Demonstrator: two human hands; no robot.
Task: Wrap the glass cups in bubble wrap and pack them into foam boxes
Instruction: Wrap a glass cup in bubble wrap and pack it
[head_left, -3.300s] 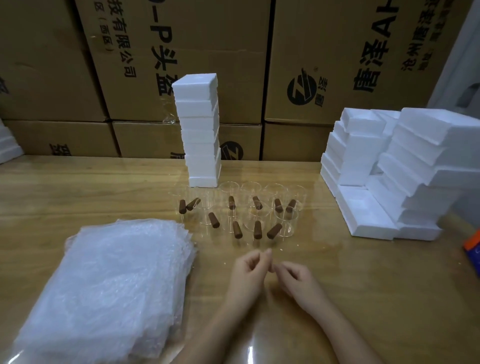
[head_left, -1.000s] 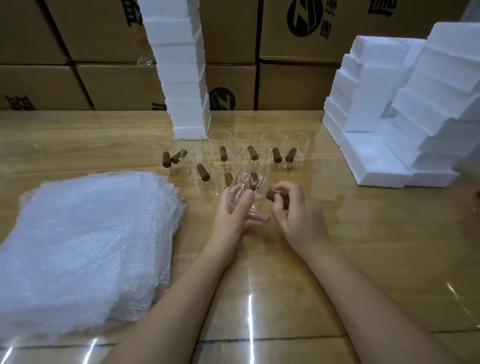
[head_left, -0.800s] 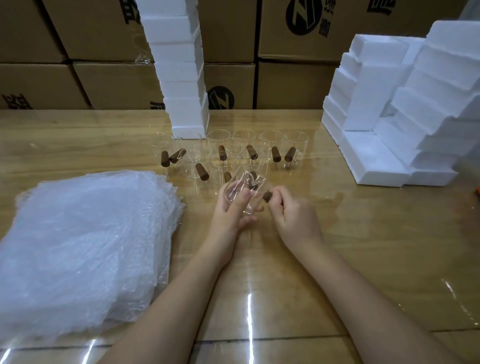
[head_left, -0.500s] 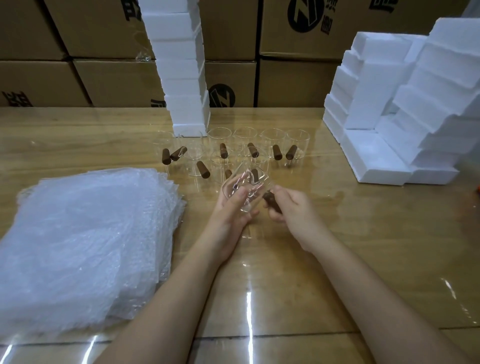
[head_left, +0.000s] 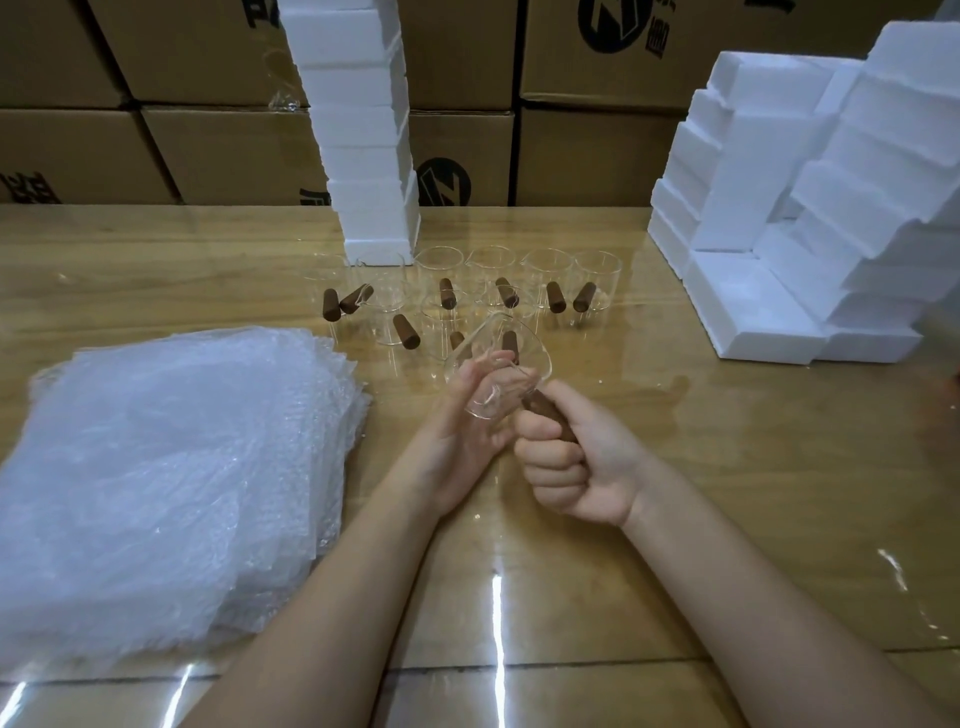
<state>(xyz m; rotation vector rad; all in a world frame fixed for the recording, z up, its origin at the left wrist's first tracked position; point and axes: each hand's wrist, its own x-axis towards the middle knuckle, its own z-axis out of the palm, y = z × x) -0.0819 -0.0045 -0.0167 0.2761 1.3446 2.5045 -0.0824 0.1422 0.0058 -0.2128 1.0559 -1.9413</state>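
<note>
My right hand (head_left: 576, 457) is clenched in a fist around the brown handle (head_left: 540, 408) of one cup (head_left: 535, 364), which is held tilted above the tabletop (head_left: 727, 493). My left hand (head_left: 462, 431) cradles the glass body, with its fingers wrapped against the side. The other cups (head_left: 597, 270) stand in rows just beyond. A pile of bubble wrap (head_left: 171, 467) lies to the left. Foam boxes (head_left: 810, 208) are heaped at the right and a tall foam stack (head_left: 363, 130) rises behind the cups, in front of cartons (head_left: 234, 156).
</note>
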